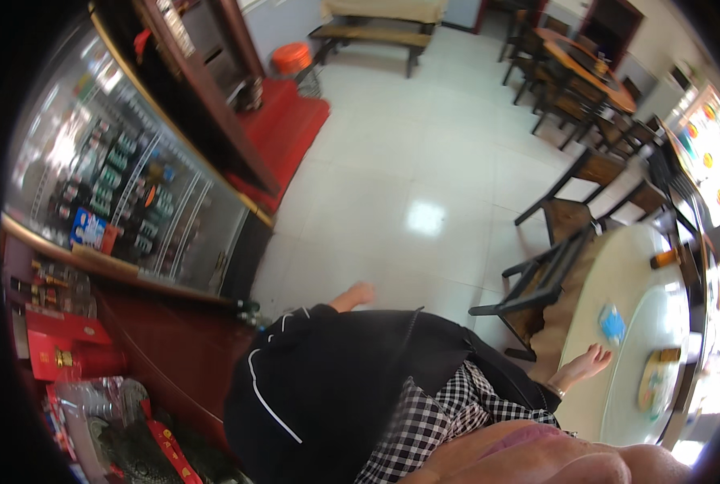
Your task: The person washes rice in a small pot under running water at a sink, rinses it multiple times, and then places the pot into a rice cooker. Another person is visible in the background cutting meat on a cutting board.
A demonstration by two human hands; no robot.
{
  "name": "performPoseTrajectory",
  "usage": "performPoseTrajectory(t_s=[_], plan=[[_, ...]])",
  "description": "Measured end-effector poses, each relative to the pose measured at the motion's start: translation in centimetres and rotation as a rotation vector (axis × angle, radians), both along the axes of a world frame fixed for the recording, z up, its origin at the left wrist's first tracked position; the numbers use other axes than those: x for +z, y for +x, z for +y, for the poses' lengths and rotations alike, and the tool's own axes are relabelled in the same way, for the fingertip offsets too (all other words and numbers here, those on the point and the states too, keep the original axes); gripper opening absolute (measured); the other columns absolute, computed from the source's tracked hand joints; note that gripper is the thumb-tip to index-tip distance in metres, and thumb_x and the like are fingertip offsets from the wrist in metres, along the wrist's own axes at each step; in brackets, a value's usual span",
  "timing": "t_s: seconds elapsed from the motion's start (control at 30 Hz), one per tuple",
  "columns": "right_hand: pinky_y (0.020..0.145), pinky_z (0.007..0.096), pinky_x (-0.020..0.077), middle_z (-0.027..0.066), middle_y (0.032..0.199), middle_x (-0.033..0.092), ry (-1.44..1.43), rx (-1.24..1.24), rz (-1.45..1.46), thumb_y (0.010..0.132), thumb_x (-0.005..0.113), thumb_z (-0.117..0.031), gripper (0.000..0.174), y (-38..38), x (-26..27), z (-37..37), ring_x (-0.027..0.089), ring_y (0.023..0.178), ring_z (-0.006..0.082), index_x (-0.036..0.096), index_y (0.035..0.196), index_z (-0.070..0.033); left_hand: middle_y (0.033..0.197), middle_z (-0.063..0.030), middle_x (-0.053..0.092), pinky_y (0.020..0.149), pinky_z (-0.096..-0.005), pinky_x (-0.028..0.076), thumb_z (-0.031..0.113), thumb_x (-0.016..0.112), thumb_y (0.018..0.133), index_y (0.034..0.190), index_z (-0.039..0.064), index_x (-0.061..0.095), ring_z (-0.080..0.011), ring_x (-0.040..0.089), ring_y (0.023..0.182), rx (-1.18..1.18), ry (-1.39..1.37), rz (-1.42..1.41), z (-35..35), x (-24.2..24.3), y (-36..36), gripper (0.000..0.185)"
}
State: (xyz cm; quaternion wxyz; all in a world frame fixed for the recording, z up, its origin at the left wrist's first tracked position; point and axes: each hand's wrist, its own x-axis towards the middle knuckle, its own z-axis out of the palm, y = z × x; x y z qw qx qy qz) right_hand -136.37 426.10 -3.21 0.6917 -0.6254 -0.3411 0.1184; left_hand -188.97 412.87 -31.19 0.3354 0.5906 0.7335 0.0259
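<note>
In the head view my left hand [360, 293] hangs past the hem of my black top, above the pale tiled floor [396, 181]. It is small and blurred, its fingers look curled, and nothing shows in it. My right hand [593, 361], with a bracelet at the wrist, appears over the near side of a round table [584, 302]. Its fingers are loosely bent and a little apart, with nothing seen between them. Nearest to it lies a blue packet [612, 325] on the table, beside a glass turntable [644, 327]; whether they touch cannot be told.
Dark wooden chairs [535, 287] stand beside the table. At left are a glass-door drinks fridge [136, 181] and a dark red counter [172, 339] with bottles and a red box [57, 339]. Further off are red-covered steps [287, 121], an orange stool [291, 57] and a bench [372, 36].
</note>
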Motion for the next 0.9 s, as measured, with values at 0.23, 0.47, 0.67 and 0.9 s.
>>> performPoseTrajectory(t_s=[0.23,0.47,0.67,0.9], plan=[[0.079,0.0376,0.0529,0.0195,0.100,0.055,0.378,0.014,0.490,0.085,0.042,-0.009,0.029,-3.2,2.7,28.2,0.057,0.091,0.0328,0.049,0.103,0.013,0.099,-0.0169,0.062,0.081,-0.0415,0.047,0.026,0.049,0.079,0.089,0.004,0.065,-0.0335,0.058,0.097,0.106,0.115,-0.009,5.7,1.8,-7.8,0.030],[0.064,0.0391,0.0484,0.0160,0.074,0.060,0.656,0.394,0.940,0.079,0.044,-0.014,0.023,-23.0,0.0,58.6,0.057,0.068,0.0302,0.059,0.082,0.004,0.094,-0.0154,0.064,0.077,-0.0398,0.048,0.026,0.052,0.077,0.091,0.006,0.065,-0.0326,0.060,0.090,0.127,0.048,-0.005,12.3,-1.7,-18.0,0.028],[0.057,0.0299,0.0451,0.0128,0.081,0.056,0.571,0.737,1.201,0.080,0.040,0.000,0.012,-46.9,6.9,70.1,0.052,0.066,0.0225,0.051,0.084,0.004,0.094,-0.0125,0.065,0.077,-0.0363,0.047,0.023,0.052,0.080,0.094,0.005,0.065,-0.0292,0.061,0.089,1.013,0.011,-0.107,12.5,4.0,-20.3,0.026],[0.050,0.0257,0.0435,0.0104,0.083,0.056,0.496,1.025,1.319,0.084,0.035,-0.001,0.017,-74.7,11.5,75.1,0.051,0.064,0.0181,0.050,0.090,0.000,0.096,-0.0145,0.063,0.078,-0.0373,0.045,0.022,0.055,0.079,0.092,0.004,0.063,-0.0303,0.059,0.089,1.319,0.000,-0.215,16.6,4.3,-21.4,0.023]])
